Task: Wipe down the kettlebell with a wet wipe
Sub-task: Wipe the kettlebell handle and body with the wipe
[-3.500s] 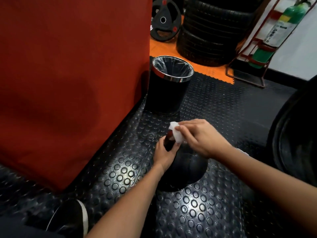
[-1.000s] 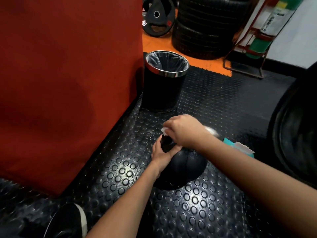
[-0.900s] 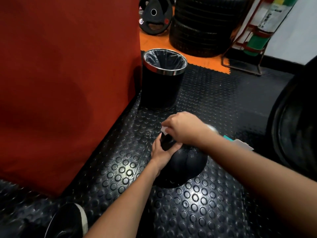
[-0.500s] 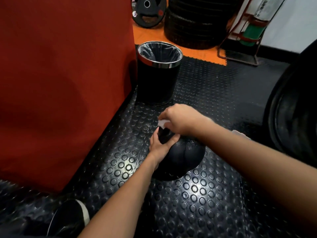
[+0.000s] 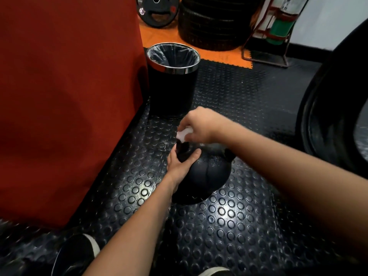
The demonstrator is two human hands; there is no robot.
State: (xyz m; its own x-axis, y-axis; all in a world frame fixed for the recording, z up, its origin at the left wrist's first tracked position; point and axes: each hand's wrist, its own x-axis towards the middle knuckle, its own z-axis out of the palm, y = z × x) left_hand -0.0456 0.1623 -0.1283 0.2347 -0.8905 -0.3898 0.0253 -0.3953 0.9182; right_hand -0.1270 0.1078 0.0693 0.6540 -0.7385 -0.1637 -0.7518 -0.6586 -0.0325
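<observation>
Kettlebell (image 5: 209,174) sits on the studded floor mat (image 5: 229,226), mid-frame. Left hand (image 5: 179,168) curls round the handle's near side; right hand (image 5: 201,126), directly above, pinches the wet wipe (image 5: 184,134), probably touching the handle top. Handle seems to run left-right.

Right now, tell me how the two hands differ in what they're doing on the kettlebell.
The left hand grips the kettlebell at the near side of its handle, bare; the right hand pinches the wet wipe in its fingers. The left hand sits lower, against the handle's base; the right hand is higher, over the handle's top. Both meet at the handle.
</observation>
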